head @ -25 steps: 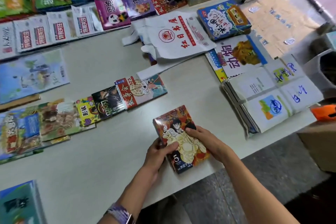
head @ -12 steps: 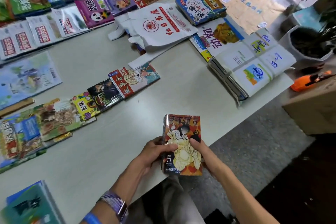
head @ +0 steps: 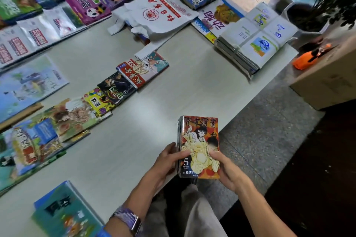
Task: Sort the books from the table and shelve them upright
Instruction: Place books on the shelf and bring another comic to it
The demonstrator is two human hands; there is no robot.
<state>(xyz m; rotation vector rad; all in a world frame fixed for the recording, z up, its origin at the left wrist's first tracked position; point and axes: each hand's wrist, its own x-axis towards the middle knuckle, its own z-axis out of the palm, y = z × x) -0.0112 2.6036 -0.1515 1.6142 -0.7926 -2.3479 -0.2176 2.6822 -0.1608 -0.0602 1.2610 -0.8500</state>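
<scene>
Orange and yellow covers mark the small stack of comic books, held over the near edge of the table. The left hand grips its left side, thumb on the top cover; the right hand grips the right side likewise. Glossy paperbacks like these look light and fairly stiff but liable to slide on one another, so squeezing both long edges seems wise. Farther left lies a row of overlapping books. At the far right, a tied bundle of booklets; beyond it, a dark planter holds a leafy plant. A cardboard box carries an orange tool.
</scene>
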